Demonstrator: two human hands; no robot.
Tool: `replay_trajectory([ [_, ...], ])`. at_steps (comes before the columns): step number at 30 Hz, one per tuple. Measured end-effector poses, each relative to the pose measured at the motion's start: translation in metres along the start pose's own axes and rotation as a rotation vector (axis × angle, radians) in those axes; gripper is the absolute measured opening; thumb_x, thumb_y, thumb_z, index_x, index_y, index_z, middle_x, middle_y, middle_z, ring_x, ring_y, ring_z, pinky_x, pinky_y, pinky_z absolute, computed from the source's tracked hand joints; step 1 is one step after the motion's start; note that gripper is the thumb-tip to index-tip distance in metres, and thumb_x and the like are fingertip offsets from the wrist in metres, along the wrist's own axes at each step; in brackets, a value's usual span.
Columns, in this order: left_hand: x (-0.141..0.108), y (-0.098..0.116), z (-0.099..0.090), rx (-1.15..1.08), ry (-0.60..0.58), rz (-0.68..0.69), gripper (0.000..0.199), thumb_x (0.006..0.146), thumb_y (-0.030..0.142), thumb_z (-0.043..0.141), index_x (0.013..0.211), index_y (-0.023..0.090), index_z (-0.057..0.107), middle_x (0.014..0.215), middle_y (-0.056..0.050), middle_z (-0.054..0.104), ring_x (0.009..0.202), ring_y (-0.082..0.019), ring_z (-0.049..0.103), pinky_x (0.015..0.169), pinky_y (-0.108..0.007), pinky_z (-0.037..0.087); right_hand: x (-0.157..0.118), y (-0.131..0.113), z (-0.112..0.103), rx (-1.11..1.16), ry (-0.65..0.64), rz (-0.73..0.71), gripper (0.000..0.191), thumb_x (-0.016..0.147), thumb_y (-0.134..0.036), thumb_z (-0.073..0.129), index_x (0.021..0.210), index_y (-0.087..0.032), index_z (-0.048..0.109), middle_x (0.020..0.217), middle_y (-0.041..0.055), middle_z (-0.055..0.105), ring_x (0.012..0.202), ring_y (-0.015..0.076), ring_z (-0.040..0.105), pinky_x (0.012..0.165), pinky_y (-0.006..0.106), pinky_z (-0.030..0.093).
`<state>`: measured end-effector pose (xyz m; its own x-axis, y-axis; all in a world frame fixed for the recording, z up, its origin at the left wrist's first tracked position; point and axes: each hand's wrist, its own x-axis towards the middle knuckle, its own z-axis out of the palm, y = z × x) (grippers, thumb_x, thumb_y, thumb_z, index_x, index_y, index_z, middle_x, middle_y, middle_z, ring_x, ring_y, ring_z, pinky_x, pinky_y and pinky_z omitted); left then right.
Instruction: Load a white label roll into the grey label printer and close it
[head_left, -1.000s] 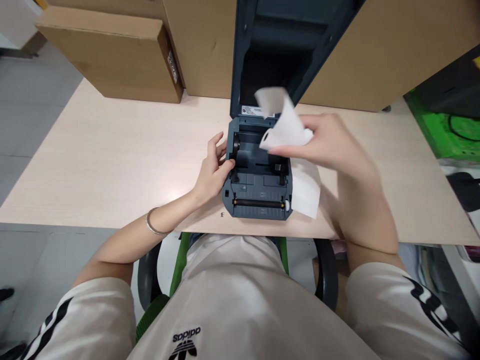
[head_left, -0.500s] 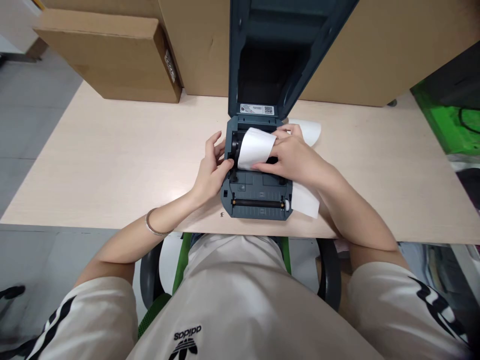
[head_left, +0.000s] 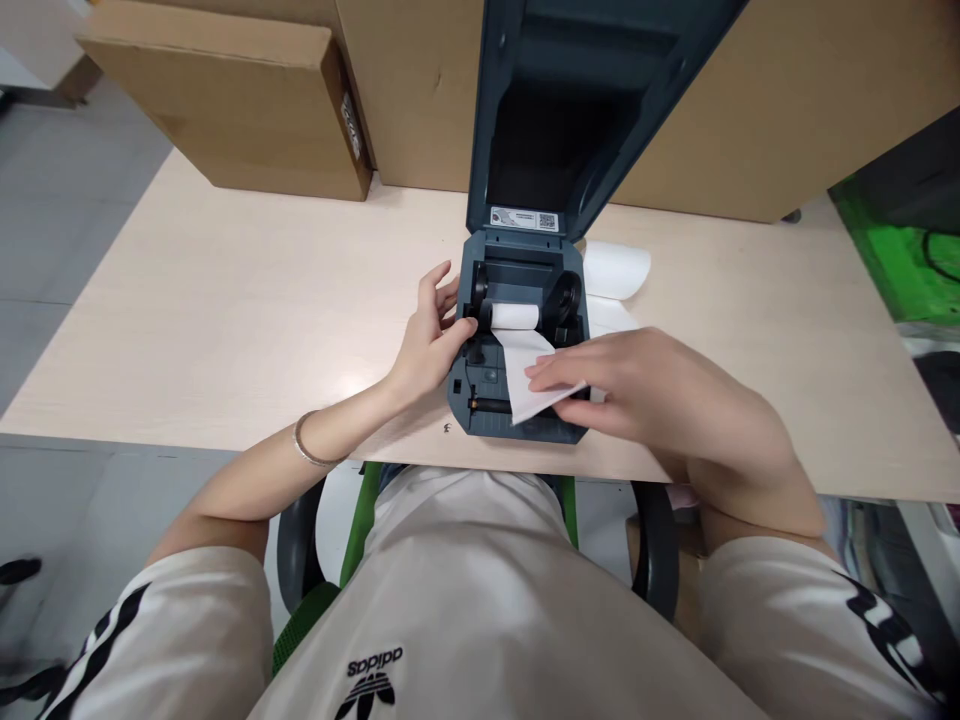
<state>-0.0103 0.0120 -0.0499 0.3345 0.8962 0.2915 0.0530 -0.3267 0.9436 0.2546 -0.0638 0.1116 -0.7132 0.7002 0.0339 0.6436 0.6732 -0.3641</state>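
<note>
A dark blue-grey label printer [head_left: 466, 300] lies on the table with its lid [head_left: 480, 130] raised. Inside it, a small white paper roll [head_left: 515, 317] sits between black holders, and its loose strip [head_left: 525, 372] comes out toward me. My right hand [head_left: 600, 378] pinches the strip's free end above the front of the printer, covering part of the black roller [head_left: 491, 405]. At the printer's left side, my left hand [head_left: 435, 330] grips the edge, thumb on the rim and fingers along the outside.
More white paper [head_left: 619, 270] lies on the table [head_left: 300, 300] just right of the printer. A brown cardboard box [head_left: 225, 110] stands at the back left, before a larger cardboard panel [head_left: 705, 120]. Green material [head_left: 892, 250] shows at the far right.
My right hand has come out of the printer's compartment and moved toward me, drawing the strip forward. The roll now sits low between the holders. My left hand stays at the edge.
</note>
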Motion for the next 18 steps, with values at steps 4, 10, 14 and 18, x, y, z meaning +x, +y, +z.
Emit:
replay_trajectory([
  [4, -0.001, 0.002, -0.001, 0.011, -0.002, -0.016, 0.077, 0.101, 0.049, 0.069, 0.166, 0.038, 0.029, 0.171, -0.012, 0.059, 0.153, -0.034, 0.064, 0.122, -0.057, 0.059, -0.015, -0.015, 0.015, -0.025, 0.036, -0.129, 0.037, 0.11, -0.018, 0.053, 0.125, -0.027, 0.085, 0.123, 0.002, 0.088, 0.099, 0.0219, 0.087, 0.076, 0.032, 0.067],
  [10, -0.003, 0.006, 0.0, 0.056, -0.004, -0.053, 0.076, 0.103, 0.046, 0.067, 0.167, 0.038, 0.028, 0.177, -0.011, 0.052, 0.163, -0.034, 0.054, 0.132, -0.059, 0.05, -0.027, -0.022, 0.02, 0.031, -0.001, -0.189, 0.039, 0.116, -0.018, 0.048, 0.134, -0.023, 0.082, 0.14, 0.0084, 0.083, 0.123, 0.0254, 0.084, 0.097, 0.039, 0.073],
  [14, -0.001, 0.006, 0.0, 0.067, -0.008, -0.057, 0.077, 0.102, 0.055, 0.071, 0.166, 0.038, 0.03, 0.179, -0.012, 0.049, 0.164, -0.035, 0.053, 0.131, -0.059, 0.051, -0.024, -0.03, 0.012, 0.043, -0.01, -0.185, 0.038, 0.118, -0.02, 0.048, 0.129, -0.022, 0.084, 0.132, 0.0092, 0.085, 0.112, 0.0264, 0.086, 0.086, 0.039, 0.073],
  [18, 0.003, 0.009, -0.002, 0.089, -0.013, -0.073, 0.087, 0.095, 0.068, 0.079, 0.163, 0.033, 0.035, 0.176, -0.017, 0.052, 0.16, -0.039, 0.057, 0.125, -0.059, 0.057, -0.022, -0.035, 0.008, -0.032, -0.016, -0.2, 0.044, 0.121, -0.024, 0.041, 0.122, -0.02, 0.085, 0.125, 0.0111, 0.085, 0.11, 0.0266, 0.085, 0.087, 0.041, 0.072],
])
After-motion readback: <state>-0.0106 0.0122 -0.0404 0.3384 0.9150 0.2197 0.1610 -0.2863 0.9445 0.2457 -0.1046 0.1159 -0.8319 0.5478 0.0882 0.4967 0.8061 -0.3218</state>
